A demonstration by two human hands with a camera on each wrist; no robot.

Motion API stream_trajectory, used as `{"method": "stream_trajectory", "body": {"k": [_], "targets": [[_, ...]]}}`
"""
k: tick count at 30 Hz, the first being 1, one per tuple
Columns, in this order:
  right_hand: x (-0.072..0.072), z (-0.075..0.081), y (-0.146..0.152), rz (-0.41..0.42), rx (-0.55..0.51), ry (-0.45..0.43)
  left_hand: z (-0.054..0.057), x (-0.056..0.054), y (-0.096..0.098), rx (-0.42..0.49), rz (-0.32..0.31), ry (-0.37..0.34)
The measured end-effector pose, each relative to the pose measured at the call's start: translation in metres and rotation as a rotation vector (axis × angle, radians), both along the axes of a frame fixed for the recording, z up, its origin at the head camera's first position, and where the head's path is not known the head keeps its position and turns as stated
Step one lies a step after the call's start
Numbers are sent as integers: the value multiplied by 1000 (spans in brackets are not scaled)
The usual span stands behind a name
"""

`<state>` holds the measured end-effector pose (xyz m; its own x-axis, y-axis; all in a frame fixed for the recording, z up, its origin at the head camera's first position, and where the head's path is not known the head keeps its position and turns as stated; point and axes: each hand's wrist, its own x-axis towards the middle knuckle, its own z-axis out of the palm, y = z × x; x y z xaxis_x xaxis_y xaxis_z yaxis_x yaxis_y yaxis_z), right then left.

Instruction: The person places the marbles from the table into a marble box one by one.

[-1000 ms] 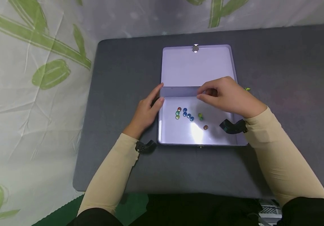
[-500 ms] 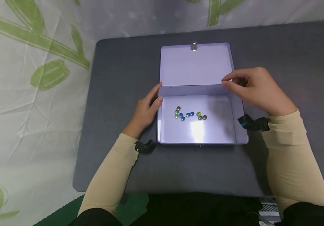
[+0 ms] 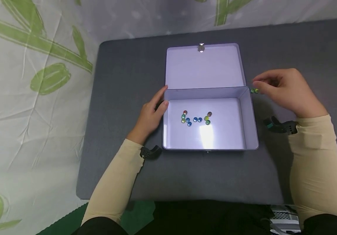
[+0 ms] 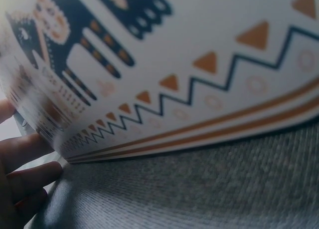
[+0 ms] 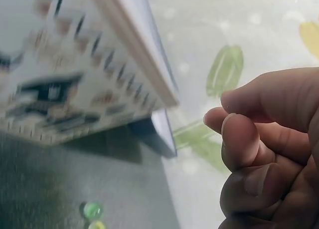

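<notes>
A pale lilac tin box [image 3: 248, 130] lies with its lid [image 3: 203, 67] folded back. Inside it are several blue marbles [image 3: 195, 119], a green marble [image 3: 208, 122] and others in red, brown and yellow-green. My left hand [image 3: 150, 119] rests at the box's left side, thumb on the rim; in the left wrist view its fingers [image 4: 35, 176] touch the patterned outer wall. Right of the box, my right hand [image 3: 290, 91] hovers by green marbles [image 3: 255, 90] on the table. In the right wrist view its fingers [image 5: 241, 139] curl loosely, and nothing shows between them.
The box stands on a dark grey table [image 3: 121, 65]. A metal clasp [image 3: 201, 48] sits on the lid's far edge. A whitish curtain with green leaf prints [image 3: 50, 78] hangs at the left and behind the table.
My right hand has moved right, from over the box to the green marbles beside it. Marbles inside have rolled; the brown one went from the front to further back. My left hand has stayed put.
</notes>
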<state>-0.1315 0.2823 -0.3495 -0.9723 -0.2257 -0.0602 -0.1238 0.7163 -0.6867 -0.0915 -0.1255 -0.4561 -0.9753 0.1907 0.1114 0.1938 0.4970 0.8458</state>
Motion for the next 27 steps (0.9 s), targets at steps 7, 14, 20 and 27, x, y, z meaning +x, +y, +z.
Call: {"method": "stream_trajectory", "body": {"k": [7,14,20,27], "targets": [[-9,-15,17,-5,39,-45,-1,3,1,-11,-8,-8],[-16,-30,28,-14,102,-95,-3,7,0,2,-14,1],[-19,-41,34,-24,115,-128,-2,8,0,7,-16,12],[-18,-52,35,-22,130,-127,-4,10,-1,9,-14,4]]}}
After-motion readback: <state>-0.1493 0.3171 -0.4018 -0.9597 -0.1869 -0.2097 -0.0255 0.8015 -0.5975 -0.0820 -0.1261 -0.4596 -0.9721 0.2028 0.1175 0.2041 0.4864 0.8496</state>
